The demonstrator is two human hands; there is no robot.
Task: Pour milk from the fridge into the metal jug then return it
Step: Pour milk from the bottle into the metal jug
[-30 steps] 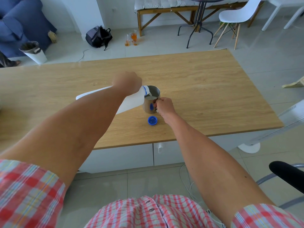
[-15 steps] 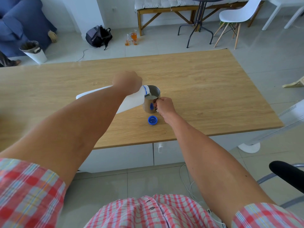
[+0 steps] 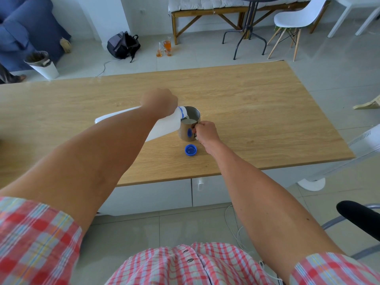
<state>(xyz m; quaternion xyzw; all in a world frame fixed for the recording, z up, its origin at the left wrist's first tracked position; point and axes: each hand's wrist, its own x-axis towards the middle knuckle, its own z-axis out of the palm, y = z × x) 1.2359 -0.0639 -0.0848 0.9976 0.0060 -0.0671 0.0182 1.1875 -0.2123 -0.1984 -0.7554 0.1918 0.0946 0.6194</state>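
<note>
Your left hand [image 3: 159, 102] tips bottle [image 3: 164, 128] over jug [image 3: 189, 128] on table [image 3: 267, 120], bottle left of jug. Your right hand [image 3: 206, 133] at jug's right. Cap [image 3: 190, 150] just near of jug.

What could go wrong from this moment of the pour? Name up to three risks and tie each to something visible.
1. The milk bottle is tipped steeply over the small metal jug, which already holds milk, so it may overflow.
2. The left hand hides the bottle's neck, so aim could drift.
3. The blue cap lies loose by the right hand and could be knocked off the table.
</note>
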